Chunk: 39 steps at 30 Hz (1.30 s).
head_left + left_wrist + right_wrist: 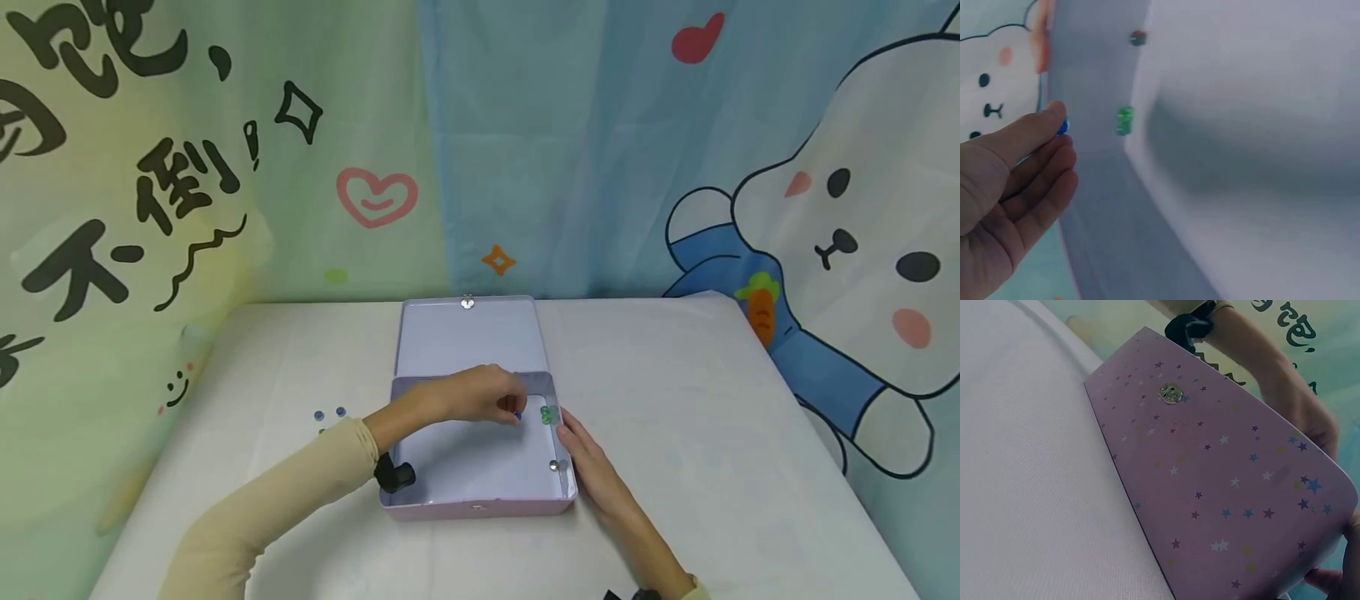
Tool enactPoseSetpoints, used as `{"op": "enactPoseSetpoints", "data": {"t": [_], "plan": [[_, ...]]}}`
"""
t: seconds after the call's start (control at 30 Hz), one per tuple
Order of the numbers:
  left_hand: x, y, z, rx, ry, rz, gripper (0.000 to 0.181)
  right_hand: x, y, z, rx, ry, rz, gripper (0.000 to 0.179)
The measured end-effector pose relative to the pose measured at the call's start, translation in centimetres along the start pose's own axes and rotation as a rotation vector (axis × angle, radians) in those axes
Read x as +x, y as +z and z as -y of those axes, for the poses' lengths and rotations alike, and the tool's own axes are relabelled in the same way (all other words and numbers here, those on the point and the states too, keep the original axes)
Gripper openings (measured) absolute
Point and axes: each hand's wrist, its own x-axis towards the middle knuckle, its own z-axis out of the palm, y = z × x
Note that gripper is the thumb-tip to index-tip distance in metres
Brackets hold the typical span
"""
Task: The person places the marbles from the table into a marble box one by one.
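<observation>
A tin box [465,462] lies open, its lid [471,333] tipped back behind it. My left hand [483,393] is over the box and pinches a small blue marble [1063,127] between thumb and fingertips. Green marbles [546,415] sit together inside along the right wall, and a darker marble [553,466] sits nearer the front; the left wrist view has both the green marbles [1124,120] and the darker one [1138,38]. My right hand [588,458] rests its fingers against the outside of the box's right wall.
Two blue marbles [330,415] lie on the white tabletop left of the box, with a green one partly hidden by the left forearm. The pink front wall [1210,462] carries stars and a metal clasp [1170,394]. A printed curtain [510,150] hangs behind the table.
</observation>
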Motion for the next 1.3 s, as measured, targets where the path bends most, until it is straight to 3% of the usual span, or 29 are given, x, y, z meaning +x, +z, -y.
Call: {"op": "enactPoseSetpoints", "data": {"t": [0.4, 0.63, 0.93, 1.13, 1.3], "plan": [[0.7, 2.5, 1.8, 0.13, -0.102, 0.121, 0.012, 0.3, -0.2, 0.1, 0.006, -0.02, 0.003, 0.062], [1.4, 3.2, 2.0, 0.115, -0.11, 0.163, 0.01, 0.2, -0.2, -0.1, 0.013, -0.021, 0.02, 0.063], [1.6, 3.6, 2.2, 0.114, -0.119, 0.17, 0.011, 0.1, 0.0, -0.3, 0.018, -0.009, 0.015, 0.064], [1.9, 2.6, 2.0, 0.094, -0.085, 0.154, 0.01, 0.1, -0.1, -0.2, 0.032, -0.016, 0.008, 0.065], [0.9, -0.7, 1.3, 0.04, -0.072, 0.096, 0.017, 0.2, -0.1, -0.3, 0.032, -0.017, 0.006, 0.065]]}}
